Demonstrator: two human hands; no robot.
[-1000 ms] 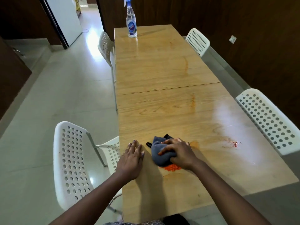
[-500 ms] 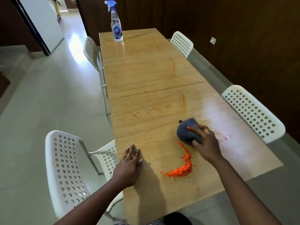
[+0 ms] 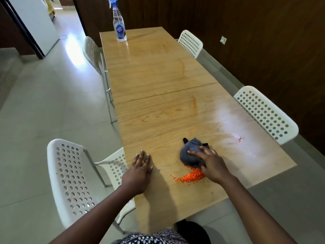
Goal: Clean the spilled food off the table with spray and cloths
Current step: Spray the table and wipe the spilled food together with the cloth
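Note:
A long wooden table [image 3: 158, 81] runs away from me. My right hand [image 3: 211, 164] presses a bunched grey cloth [image 3: 190, 152] onto the near part of it. A heap of small orange crumbs [image 3: 191, 176] lies just in front of the cloth, partly under my hand. A few red specks [image 3: 239, 139] sit on a wet patch to the right. My left hand [image 3: 139, 170] rests flat on the table near its left edge, fingers spread, holding nothing. A clear spray bottle [image 3: 119, 23] with a blue trigger stands at the far left end.
White perforated chairs stand around the table: one at my near left [image 3: 70, 182], one at far left [image 3: 91, 51], two on the right [image 3: 265, 113] [image 3: 190, 43]. A dark wood wall runs along the right. Tiled floor lies to the left.
My right hand has swept the cloth from near my left hand out to the right and back toward the crumbs, gathering them into a tighter heap. The left hand stayed put.

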